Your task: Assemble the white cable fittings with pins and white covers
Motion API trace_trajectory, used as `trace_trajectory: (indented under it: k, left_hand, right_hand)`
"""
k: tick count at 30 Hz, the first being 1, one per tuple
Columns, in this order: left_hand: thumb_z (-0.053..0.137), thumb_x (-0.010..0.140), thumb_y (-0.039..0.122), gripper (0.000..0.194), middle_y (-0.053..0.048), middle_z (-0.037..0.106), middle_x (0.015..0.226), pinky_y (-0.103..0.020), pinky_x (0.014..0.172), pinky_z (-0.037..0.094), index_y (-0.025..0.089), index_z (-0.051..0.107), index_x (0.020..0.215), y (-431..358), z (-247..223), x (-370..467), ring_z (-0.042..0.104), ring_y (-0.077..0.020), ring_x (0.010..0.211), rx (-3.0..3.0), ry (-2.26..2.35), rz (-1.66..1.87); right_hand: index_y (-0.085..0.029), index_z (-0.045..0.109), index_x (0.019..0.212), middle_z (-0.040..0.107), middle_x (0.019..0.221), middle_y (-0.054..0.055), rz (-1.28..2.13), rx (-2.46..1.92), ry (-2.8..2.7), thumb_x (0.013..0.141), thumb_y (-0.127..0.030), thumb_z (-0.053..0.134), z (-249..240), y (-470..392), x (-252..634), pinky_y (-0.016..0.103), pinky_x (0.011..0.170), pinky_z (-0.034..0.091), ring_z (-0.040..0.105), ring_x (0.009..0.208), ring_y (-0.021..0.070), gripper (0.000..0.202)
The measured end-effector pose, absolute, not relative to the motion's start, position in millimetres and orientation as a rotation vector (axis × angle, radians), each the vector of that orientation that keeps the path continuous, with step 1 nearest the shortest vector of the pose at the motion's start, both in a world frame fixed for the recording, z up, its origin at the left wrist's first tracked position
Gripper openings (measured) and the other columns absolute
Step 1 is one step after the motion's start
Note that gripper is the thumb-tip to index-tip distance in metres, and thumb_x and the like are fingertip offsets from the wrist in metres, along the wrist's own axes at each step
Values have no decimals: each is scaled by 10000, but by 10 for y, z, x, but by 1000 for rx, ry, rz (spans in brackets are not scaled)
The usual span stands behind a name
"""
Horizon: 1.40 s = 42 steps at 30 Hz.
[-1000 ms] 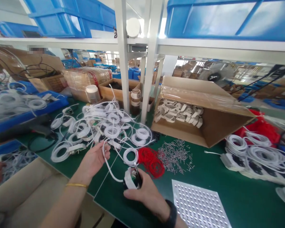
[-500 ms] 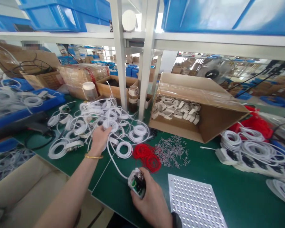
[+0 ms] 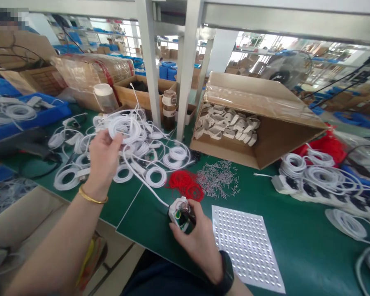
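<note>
Left hand grasps a coil of white cable between thumb and fingers, in front of the cable pile on the green counter. Right hand grips an uncovered white housing near the front edge of the counter, thumb on the near side, fingers on the far side; contact between housing and counter cannot be determined. A green circuit board is exposed inside the housing. One cable run extends from below the coil — obliquely across the counter — to the housing. Red bands lie beyond the right hand, with loose screws adjoining them. A perforated-looking sheet lies beside the right hand. Cardboard box, tipped toward the counter front, contains white plastic parts.
</note>
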<state>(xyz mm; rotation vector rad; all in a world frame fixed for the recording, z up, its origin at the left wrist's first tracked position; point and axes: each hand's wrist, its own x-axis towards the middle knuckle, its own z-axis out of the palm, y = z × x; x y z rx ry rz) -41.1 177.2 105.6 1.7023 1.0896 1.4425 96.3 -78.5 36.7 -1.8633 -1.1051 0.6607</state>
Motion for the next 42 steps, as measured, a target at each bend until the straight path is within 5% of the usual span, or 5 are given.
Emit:
trace_trajectory:
  k: [5, 9, 15, 24, 42]
  left_hand:
    - [662, 742, 316, 779, -166, 198, 1486, -569, 1111, 109, 169, 264, 1396, 947, 469, -454, 151, -388, 1361, 2479, 1285, 1262]
    - [675, 719, 339, 920, -151, 329, 1436, -483, 1080, 300, 193, 110, 1429, 34, -214, -348, 313, -325, 1322, 2487, 634, 512]
    - [593, 769, 235, 557, -102, 540, 1229, -386, 969, 442, 211, 355, 1272, -334, -451, -124, 540, -235, 1127, 2062, 892, 479]
    - [564, 795, 184, 603, -91, 439, 1351, -395, 1052, 366, 229, 288, 1330, -254, -379, -161, 435, -212, 1249, 2047, 753, 436]
    - [470, 882, 236, 616, -119, 335, 1373, -420, 1043, 361, 268, 183, 1427, -296, -399, -94, 368, -250, 1265, 2345, 566, 388]
  right_hand:
    - [-206, 484, 1062, 677, 871, 57, 604, -2150, -1056, 694, -338, 661, 223, -897, 980, 326, 676, 481, 655, 790, 258, 429]
    - [-197, 487, 1029, 669, 839, 75, 565, -2381, -1036, 726, -425, 643, 120, -931, 934, 322, 590, 449, 654, 731, 282, 410]
    - [-194, 519, 1030, 590, 993, 82, 495, -2283, -1109, 741, -401, 642, 195, -956, 991, 320, 695, 458, 610, 855, 240, 376]
    - [-183, 594, 795, 561, 826, 35, 421, -2145, -1048, 792, -201, 583, 88, -818, 1083, 289, 682, 442, 568, 763, 182, 20]
    - [-192, 662, 883, 682, 834, 31, 274, -1979, -1049, 839, -218, 559, 87, -708, 1919, 270, 676, 467, 613, 726, 160, 115]
